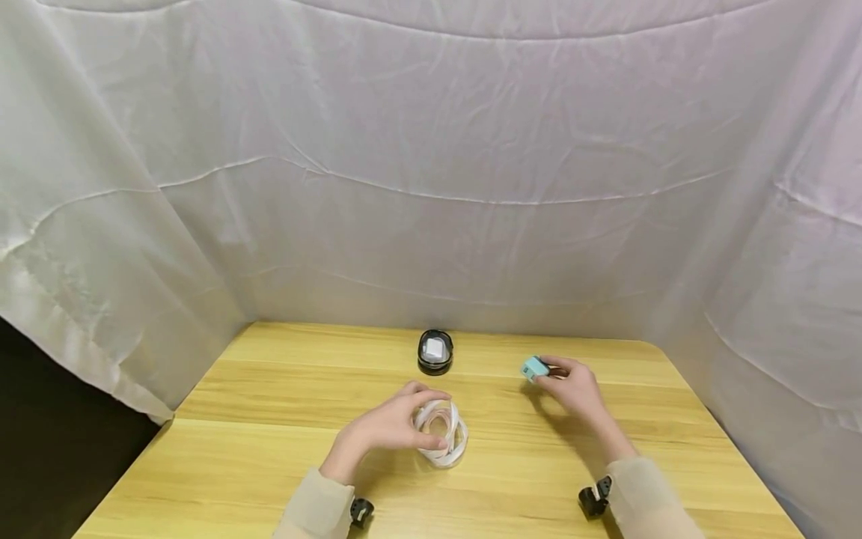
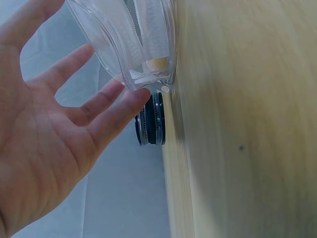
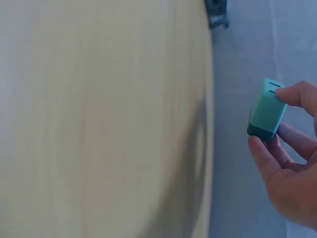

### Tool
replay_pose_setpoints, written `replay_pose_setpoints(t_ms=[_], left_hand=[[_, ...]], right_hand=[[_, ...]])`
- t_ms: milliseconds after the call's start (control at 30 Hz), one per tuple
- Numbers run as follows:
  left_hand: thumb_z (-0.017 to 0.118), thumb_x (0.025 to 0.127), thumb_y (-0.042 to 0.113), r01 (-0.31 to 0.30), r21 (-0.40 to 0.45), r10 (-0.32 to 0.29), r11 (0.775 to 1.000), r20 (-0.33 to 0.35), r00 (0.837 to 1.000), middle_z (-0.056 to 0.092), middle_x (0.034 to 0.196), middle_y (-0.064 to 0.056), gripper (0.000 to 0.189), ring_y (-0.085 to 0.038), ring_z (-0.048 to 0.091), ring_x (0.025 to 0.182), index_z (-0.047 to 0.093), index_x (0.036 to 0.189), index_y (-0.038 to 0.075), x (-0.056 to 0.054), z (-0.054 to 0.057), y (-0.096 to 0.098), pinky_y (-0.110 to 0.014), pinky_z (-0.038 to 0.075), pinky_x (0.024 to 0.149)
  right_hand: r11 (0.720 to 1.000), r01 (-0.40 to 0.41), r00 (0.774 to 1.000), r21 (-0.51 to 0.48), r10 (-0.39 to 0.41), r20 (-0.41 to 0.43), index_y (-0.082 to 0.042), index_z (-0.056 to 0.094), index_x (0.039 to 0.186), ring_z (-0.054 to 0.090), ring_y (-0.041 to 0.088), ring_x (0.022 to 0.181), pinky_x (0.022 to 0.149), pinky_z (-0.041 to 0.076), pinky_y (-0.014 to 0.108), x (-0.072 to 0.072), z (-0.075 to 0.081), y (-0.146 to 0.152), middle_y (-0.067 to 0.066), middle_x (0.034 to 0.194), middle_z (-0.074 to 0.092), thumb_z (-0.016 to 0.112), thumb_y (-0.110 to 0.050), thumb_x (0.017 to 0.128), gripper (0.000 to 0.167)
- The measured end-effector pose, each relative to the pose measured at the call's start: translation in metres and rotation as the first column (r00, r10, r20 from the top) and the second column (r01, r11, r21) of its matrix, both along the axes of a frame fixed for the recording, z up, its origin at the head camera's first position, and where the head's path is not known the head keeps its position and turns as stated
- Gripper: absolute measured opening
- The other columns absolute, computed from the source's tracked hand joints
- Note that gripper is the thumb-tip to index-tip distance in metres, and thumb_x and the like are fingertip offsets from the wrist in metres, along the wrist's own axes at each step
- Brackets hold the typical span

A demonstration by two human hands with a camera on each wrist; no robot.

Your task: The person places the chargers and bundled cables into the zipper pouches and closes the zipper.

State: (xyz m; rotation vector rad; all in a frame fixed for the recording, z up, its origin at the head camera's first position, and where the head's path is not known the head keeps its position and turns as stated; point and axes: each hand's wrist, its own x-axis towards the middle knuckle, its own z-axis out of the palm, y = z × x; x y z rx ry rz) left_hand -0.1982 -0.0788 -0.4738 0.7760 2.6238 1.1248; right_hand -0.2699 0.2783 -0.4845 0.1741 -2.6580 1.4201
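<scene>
My left hand (image 1: 397, 419) reaches over a round clear zip pouch with white trim (image 1: 459, 447), thumb at its near side and a finger at its far side. In the left wrist view, lower fingertips touch the bottom edge of the clear pouch (image 2: 116, 39), and a small tan bit shows inside. My right hand (image 1: 572, 385) pinches a turquoise charger block (image 1: 534, 368) above the table. The right wrist view shows the block (image 3: 267, 111) tilted between thumb and fingers, two slots at one end and a darker band at the other.
At the back middle of the wooden table (image 1: 269, 464) stands a black-trimmed clear pouch (image 1: 435, 367) with a white block (image 1: 434, 349) inside. A pale curtain (image 1: 471, 254) hangs behind the table and along both sides. Each wrist wears a small black camera.
</scene>
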Motion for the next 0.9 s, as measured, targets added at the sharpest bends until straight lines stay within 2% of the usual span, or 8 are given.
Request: replay_pose_setpoints(t_ms=[233,367,533,667,900], left_hand=[[0.084,0.085,0.044,0.016,0.013,-0.016,1.000,0.007,1.000,0.047,0.144,-0.009,0.077,-0.028,0.055,0.122,0.054,0.151,0.019,-0.001,-0.001,0.002,-0.053,0.051,0.102],[0.084,0.085,0.044,0.020,0.017,-0.020,1.000,0.009,1.000,0.046,0.144,-0.009,0.077,-0.029,0.055,0.123,0.054,0.151,0.019,-0.002,-0.002,0.001,-0.053,0.051,0.102],[0.083,0.086,0.045,0.025,0.017,-0.025,1.000,0.010,1.000,0.046,0.143,-0.009,0.077,-0.028,0.054,0.124,0.054,0.152,0.018,-0.002,-0.002,-0.002,-0.053,0.050,0.103],[0.084,0.086,0.044,0.016,0.027,-0.017,1.000,0.016,1.000,0.046,0.142,-0.009,0.077,-0.028,0.054,0.123,0.054,0.151,0.018,0.000,-0.002,-0.005,-0.052,0.050,0.102],[0.084,0.086,0.044,0.011,0.032,-0.011,0.999,0.024,1.000,0.046,0.143,-0.010,0.076,-0.029,0.054,0.122,0.054,0.151,0.019,0.004,0.001,-0.006,-0.053,0.051,0.102]], right_hand=[[0.990,-0.061,0.998,-0.123,0.058,-0.027,0.005,0.062,0.139,0.058,0.042,0.127,0.102,0.056,0.034,0.014,0.012,-0.025,0.029,0.141,0.053,0.075,-0.006,0.092,0.050],[0.979,-0.100,0.994,-0.177,0.090,-0.060,0.006,0.063,0.136,0.058,0.042,0.126,0.102,0.055,0.033,0.021,0.014,-0.039,0.027,0.139,0.055,0.075,-0.001,0.091,0.048],[0.951,-0.196,0.979,-0.239,0.174,-0.110,0.010,0.064,0.132,0.060,0.043,0.123,0.101,0.055,0.035,0.030,0.010,-0.059,0.027,0.135,0.057,0.075,0.007,0.087,0.046],[0.935,-0.258,0.964,-0.245,0.235,-0.122,0.009,0.065,0.130,0.062,0.041,0.120,0.101,0.056,0.038,0.037,0.008,-0.074,0.025,0.133,0.059,0.076,0.009,0.085,0.047],[0.925,-0.332,0.942,-0.182,0.316,-0.113,0.008,0.068,0.127,0.066,0.039,0.114,0.098,0.057,0.038,0.047,0.008,-0.090,0.024,0.128,0.062,0.080,0.006,0.081,0.047]])
